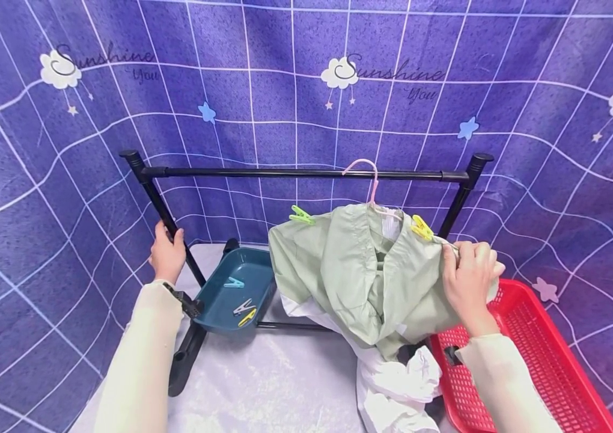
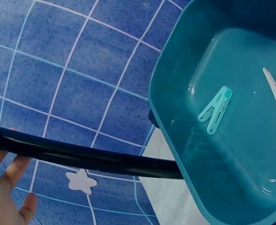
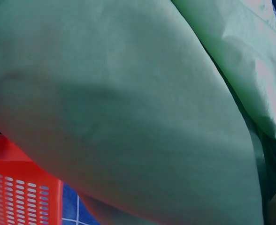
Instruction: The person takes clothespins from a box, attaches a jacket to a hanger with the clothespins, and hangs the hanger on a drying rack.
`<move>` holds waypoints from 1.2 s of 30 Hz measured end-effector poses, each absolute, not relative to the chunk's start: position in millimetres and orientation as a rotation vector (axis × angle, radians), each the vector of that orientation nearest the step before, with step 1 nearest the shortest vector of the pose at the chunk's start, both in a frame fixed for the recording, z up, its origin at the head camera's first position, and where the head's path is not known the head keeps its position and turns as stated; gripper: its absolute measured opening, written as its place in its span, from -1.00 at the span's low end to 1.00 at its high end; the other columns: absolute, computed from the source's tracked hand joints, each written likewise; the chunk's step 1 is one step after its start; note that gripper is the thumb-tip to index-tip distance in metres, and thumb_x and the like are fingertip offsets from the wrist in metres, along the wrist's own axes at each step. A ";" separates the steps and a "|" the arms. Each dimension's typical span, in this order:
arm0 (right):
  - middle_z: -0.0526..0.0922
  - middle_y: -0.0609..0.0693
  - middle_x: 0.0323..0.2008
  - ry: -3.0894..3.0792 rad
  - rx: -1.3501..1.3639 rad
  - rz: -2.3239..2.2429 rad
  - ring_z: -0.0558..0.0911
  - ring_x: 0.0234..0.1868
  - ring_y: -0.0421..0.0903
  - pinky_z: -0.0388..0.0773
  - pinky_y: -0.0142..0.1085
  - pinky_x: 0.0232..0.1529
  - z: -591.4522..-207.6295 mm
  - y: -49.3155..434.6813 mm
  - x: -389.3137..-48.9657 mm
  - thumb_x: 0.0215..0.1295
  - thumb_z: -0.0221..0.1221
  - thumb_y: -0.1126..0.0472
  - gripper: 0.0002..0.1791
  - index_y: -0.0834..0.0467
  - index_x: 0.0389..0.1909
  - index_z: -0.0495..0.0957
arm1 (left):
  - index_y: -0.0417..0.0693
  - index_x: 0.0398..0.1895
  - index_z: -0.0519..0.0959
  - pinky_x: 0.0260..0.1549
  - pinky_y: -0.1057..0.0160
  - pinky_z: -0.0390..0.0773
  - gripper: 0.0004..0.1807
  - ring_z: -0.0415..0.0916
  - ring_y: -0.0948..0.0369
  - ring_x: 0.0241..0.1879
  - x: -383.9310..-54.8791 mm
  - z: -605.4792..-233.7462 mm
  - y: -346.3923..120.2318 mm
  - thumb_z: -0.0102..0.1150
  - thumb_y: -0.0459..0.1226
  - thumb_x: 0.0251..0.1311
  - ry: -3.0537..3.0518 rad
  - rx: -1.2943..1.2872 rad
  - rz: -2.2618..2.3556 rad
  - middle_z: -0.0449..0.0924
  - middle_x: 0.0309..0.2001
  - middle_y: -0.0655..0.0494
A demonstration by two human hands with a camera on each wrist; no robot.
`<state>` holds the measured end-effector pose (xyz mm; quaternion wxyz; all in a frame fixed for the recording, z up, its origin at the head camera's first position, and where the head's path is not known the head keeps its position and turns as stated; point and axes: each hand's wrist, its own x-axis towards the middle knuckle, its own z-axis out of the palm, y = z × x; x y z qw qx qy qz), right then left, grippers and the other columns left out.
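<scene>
A light green jacket (image 1: 350,264) hangs on a pink hanger (image 1: 374,180), hooked over the black bar of a clothes rack (image 1: 285,173). A green clothespin (image 1: 301,215) sits on its left shoulder area in the head view, a yellow clothespin (image 1: 422,228) on the right. My right hand (image 1: 471,279) pinches the jacket's right shoulder edge, thumb in front, beside the yellow clothespin. My left hand (image 1: 168,252) holds the rack's left post, with fingers around it in the left wrist view. Jacket fabric (image 3: 128,117) fills most of the right wrist view, hiding the right fingers.
A teal basin (image 1: 209,300) with several loose clothespins stands inside the rack's left side. A red perforated basket (image 1: 544,355) lies at the right. White cloth (image 1: 398,385) hangs or lies below the jacket. A blue gridded curtain (image 1: 263,72) surrounds the rack.
</scene>
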<state>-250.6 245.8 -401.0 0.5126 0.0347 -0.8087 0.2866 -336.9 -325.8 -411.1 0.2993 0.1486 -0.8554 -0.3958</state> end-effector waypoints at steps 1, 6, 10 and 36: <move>0.35 0.33 -0.34 -1.946 0.080 0.689 0.31 -0.22 0.43 0.04 0.30 -0.14 -400.5 245.4 -250.8 0.38 0.13 0.13 -0.71 0.34 -0.27 0.49 | -0.05 0.45 0.17 0.10 -0.31 0.16 -0.45 0.37 -0.33 0.19 -336.8 -411.2 -326.0 -0.08 -0.11 0.48 -2.273 0.394 -1.054 0.46 0.22 -0.30; 0.35 0.33 -0.34 -1.948 0.064 0.682 0.32 -0.21 0.42 0.05 0.30 -0.14 -397.6 243.5 -252.4 0.39 0.12 0.11 -0.70 0.33 -0.27 0.48 | -0.06 0.44 0.17 0.09 -0.32 0.16 -0.46 0.36 -0.33 0.19 -336.0 -410.2 -326.0 -0.08 -0.12 0.49 -2.276 0.395 -1.058 0.46 0.22 -0.31; 0.36 0.34 -0.33 -1.948 0.047 0.677 0.32 -0.21 0.43 0.06 0.30 -0.14 -396.2 242.3 -253.3 0.40 0.11 0.10 -0.68 0.34 -0.27 0.48 | -0.05 0.45 0.16 0.10 -0.32 0.16 -0.46 0.36 -0.32 0.20 -336.1 -409.8 -325.8 -0.08 -0.12 0.49 -2.281 0.402 -1.060 0.45 0.24 -0.30; 0.38 0.39 -0.26 -1.936 -0.048 0.716 0.32 -0.12 0.43 0.05 0.28 -0.07 -380.2 225.7 -259.3 0.44 0.06 0.05 -0.61 0.36 -0.28 0.47 | -0.05 0.46 0.14 0.11 -0.32 0.16 -0.45 0.34 -0.33 0.21 -333.2 -407.1 -323.3 -0.10 -0.11 0.50 -2.295 0.404 -1.057 0.44 0.25 -0.29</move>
